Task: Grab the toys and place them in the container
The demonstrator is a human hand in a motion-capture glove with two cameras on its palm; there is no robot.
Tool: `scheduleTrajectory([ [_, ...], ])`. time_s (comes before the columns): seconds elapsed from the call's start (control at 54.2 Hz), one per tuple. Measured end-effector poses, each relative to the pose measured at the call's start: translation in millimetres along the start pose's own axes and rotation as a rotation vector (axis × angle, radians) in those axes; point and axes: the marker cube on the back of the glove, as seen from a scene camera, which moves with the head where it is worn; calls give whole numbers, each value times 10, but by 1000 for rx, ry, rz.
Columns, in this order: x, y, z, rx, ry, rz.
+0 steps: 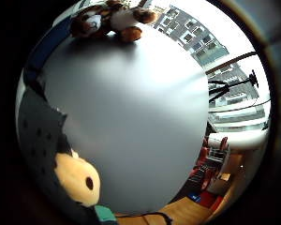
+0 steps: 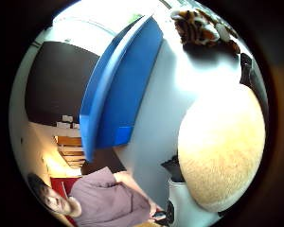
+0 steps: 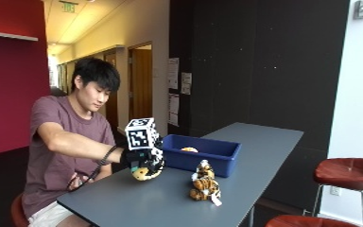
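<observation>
While the gloved right hand (image 3: 142,160) gripped a yellow plush toy (image 3: 143,174) above the tabletop's (image 3: 169,203) near edge, the tiger toy (image 3: 204,186) stood beside the blue container (image 3: 208,152).

The grey surface (image 3: 169,198) looks smooth and matt; the blue rectangular plastic container (image 3: 210,158) is smooth with a slight sheen; the striped orange tiger plush toy (image 3: 204,185) and the cream-yellow round plush toy (image 2: 220,149) are fuzzy cloth.
</observation>
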Motion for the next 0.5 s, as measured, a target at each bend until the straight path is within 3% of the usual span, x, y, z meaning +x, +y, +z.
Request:
scheduleTrajectory([
  [0.166, -153, -200, -764, 47, 32, 41],
  [0.369, -801, -468, -1478, 175, 118, -49],
  [0.499, -1382, -681, -1553, 180, 205, -363],
])
